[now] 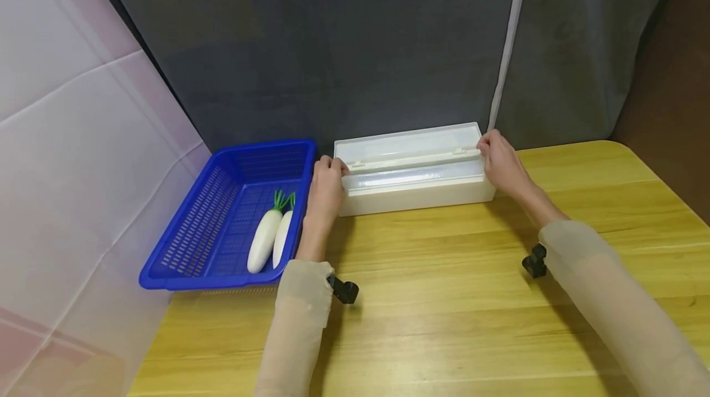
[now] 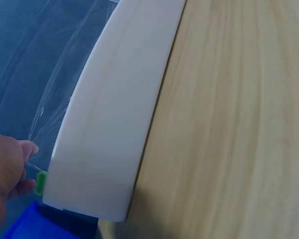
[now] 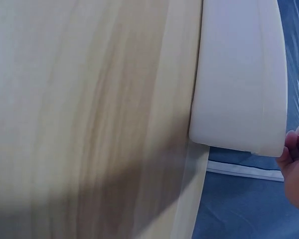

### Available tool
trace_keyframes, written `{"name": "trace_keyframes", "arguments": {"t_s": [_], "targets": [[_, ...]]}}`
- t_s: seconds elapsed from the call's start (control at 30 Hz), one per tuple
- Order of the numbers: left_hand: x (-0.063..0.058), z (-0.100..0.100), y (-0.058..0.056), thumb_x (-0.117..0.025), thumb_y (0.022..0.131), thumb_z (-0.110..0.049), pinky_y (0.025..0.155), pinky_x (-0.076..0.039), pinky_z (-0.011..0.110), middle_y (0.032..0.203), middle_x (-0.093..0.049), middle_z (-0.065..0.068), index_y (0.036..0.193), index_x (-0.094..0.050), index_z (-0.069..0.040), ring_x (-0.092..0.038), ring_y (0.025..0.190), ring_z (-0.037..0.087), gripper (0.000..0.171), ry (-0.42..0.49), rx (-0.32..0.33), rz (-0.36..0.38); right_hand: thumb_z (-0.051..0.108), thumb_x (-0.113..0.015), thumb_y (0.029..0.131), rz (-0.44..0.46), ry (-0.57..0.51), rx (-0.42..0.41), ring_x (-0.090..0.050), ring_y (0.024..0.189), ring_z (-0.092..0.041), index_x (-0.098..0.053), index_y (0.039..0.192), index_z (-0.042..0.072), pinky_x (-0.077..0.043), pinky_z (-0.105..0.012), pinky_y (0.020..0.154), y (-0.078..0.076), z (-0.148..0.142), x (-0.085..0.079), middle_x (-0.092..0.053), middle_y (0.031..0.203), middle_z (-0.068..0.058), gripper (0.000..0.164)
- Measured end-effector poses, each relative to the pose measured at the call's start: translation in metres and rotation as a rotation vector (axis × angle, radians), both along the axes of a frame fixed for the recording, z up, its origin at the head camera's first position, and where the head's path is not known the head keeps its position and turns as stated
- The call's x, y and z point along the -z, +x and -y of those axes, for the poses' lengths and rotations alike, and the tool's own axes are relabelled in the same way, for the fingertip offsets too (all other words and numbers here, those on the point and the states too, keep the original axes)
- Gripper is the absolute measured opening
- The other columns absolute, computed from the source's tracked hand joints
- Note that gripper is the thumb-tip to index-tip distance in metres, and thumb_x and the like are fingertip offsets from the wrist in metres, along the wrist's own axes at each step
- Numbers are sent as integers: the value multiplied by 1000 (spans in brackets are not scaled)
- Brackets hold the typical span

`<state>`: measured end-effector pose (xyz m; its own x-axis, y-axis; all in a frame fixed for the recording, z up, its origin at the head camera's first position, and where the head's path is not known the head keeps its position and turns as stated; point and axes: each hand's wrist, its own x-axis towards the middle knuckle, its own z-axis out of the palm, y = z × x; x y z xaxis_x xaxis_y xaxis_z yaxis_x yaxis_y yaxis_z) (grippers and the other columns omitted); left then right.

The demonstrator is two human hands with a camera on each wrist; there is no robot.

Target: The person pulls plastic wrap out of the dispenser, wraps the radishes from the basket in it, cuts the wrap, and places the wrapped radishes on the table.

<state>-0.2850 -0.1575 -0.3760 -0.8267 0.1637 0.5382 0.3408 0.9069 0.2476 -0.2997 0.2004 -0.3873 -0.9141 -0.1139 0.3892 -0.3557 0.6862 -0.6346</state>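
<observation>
A long white cling film dispenser (image 1: 416,199) stands at the back of the table, its lid (image 1: 410,142) raised. Inside lies a shiny roll of cling film (image 1: 413,177). At the dispenser's left end, my left hand (image 1: 325,190) pinches a corner of the clear film (image 2: 57,89), which stretches from the fingertips in the left wrist view. My right hand (image 1: 503,164) pinches the film at the right end, its fingers curled close to the box corner; in the right wrist view the hand (image 3: 296,169) is partly cut off by the frame edge.
Left of the dispenser sits a blue plastic basket (image 1: 191,282) holding two white radishes (image 1: 265,240) with green stalks. A grey curtain (image 1: 355,45) hangs behind the wooden table (image 1: 432,311). A pale wall panel (image 1: 83,156) stands on the left.
</observation>
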Motion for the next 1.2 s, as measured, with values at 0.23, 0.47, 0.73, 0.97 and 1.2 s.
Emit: {"name": "trace_keyframes", "arguments": {"t_s": [0.23, 0.47, 0.73, 0.97, 1.2], "targets": [[-11, -3, -5, -60, 85, 18, 88, -49, 47, 98, -57, 21, 95, -64, 3, -55, 99, 41, 18, -10, -16, 18, 0, -36, 106, 49, -4, 35, -46, 97, -41, -43, 114, -10, -42, -54, 91, -7, 0, -5, -46, 103, -25, 14], [-19, -5, -8, -59, 86, 18, 89, -49, 46, 100, -56, 21, 97, -64, 4, -55, 101, 40, 19, 1, -23, 13, 0, -35, 106, 147, -43, 66, -45, 105, -40, -40, 122, -7, -42, -55, 102, -5, 0, -14, -44, 112, -23, 18], [-30, -3, -9, -59, 79, 24, 90, -49, 44, 103, -54, 21, 98, -62, 4, -52, 103, 39, 28, 16, 8, 6, 1, -37, 107, 58, -61, 65, -45, 100, -40, -41, 116, -8, -41, -54, 94, -6, 0, -22, -44, 105, -23, 14], [-39, -1, -8, -58, 76, 26, 88, -50, 44, 102, -54, 21, 97, -61, 5, -51, 102, 40, 30, 14, 42, -40, 1, -36, 107, 9, -63, 69, -45, 98, -40, -42, 115, -8, -40, -54, 90, -7, -1, -30, -45, 103, -24, 13], [-49, -1, -8, -56, 84, 22, 87, -51, 43, 102, -54, 22, 98, -61, 6, -52, 100, 40, 22, 0, 61, -63, 2, -35, 107, -34, -73, 63, -45, 97, -41, -41, 115, -8, -40, -55, 90, -6, -4, -38, -45, 104, -25, 14]]}}
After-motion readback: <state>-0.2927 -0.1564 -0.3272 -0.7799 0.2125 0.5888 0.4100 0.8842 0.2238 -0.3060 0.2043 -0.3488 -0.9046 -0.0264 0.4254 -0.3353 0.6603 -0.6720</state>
